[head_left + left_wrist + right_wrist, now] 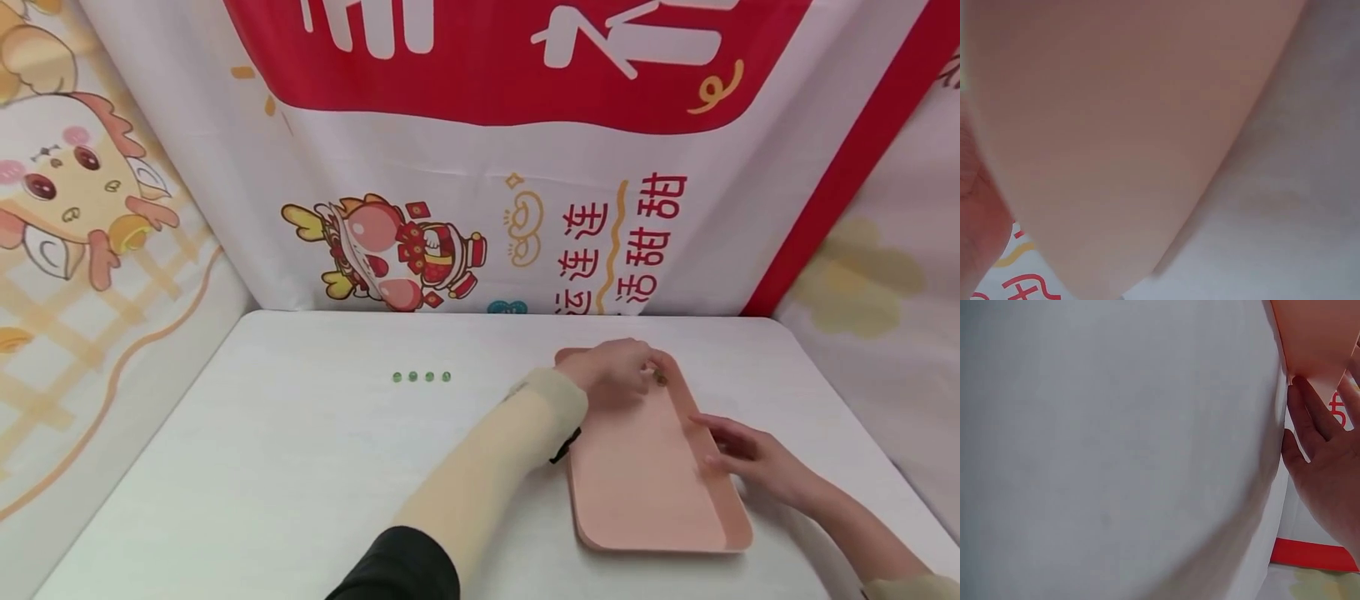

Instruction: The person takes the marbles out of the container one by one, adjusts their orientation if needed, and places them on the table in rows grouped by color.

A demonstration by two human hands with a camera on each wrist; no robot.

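Observation:
My left hand (pixel 617 367) reaches over the far end of a pink tray (pixel 645 492), fingers bent downward. A small green bead (pixel 660 377) shows right at its fingertips, by the tray's far right corner; I cannot tell whether they pinch it. At the tray's right side, my right hand (pixel 765 462) holds the wall, thumb at the rim. The right wrist view shows several fingers (pixel 1313 425) against the tray's outside. Only the blurred tray wall (pixel 1122 150) fills most of the left wrist view, with part of the left hand (pixel 982 219) at its edge.
Several green beads (pixel 422 377) stand in a short row on the white table (pixel 262 467), left of the tray. A printed cloth (pixel 480 150) hangs behind the table's far edge. Printed cloths also flank both sides. My left forearm crosses the table's front.

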